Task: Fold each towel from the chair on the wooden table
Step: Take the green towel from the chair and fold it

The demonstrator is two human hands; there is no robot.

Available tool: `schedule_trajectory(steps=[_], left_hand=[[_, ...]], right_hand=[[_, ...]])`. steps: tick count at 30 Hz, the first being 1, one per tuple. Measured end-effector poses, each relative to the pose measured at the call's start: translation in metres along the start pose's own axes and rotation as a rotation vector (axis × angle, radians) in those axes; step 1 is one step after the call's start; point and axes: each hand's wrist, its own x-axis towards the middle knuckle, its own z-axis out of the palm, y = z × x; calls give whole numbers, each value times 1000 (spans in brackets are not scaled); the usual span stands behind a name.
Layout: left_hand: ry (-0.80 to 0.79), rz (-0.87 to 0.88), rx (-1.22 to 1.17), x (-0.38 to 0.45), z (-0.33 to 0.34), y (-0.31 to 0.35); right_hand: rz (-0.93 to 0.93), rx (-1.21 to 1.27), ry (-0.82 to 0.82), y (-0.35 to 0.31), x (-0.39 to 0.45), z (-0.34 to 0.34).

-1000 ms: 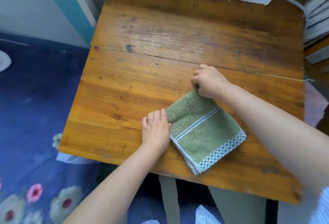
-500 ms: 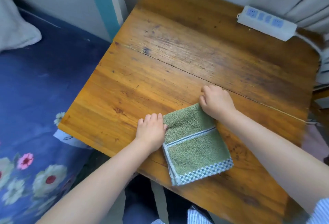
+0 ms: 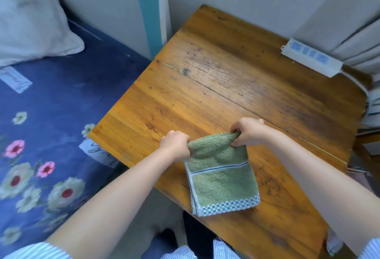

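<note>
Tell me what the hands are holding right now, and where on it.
Both hold the green towel by its far edge: the left hand grips the far left corner, the right hand pinches the far right corner.

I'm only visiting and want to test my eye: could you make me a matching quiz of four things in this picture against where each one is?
1. folded green terry towel
2. white plastic power strip
3. pale grey pillow
4. left hand

A. far right part of the wooden table
B. on the blue flowered bedsheet
C. near table edge
D. gripping a towel corner

Pairs: 1-C, 2-A, 3-B, 4-D
</note>
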Motion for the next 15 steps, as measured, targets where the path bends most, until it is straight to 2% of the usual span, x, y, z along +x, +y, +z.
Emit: schedule_trajectory(steps=[3,9,13,15], left_hand=[[127,-6,-37,-24,-22,-24],[469,-119,-48,-118,-63,-100],[650,-233,13,-203,-69,-160],[719,-321,-1,-255,-65,-190]], right_hand=[[-156,-23,148,-21,-12,-19],[-508,-99,492,-115,-45,-40],[-693,-123,629,-206,-79,-42],[-795,-54,613,-257,-102,-36]])
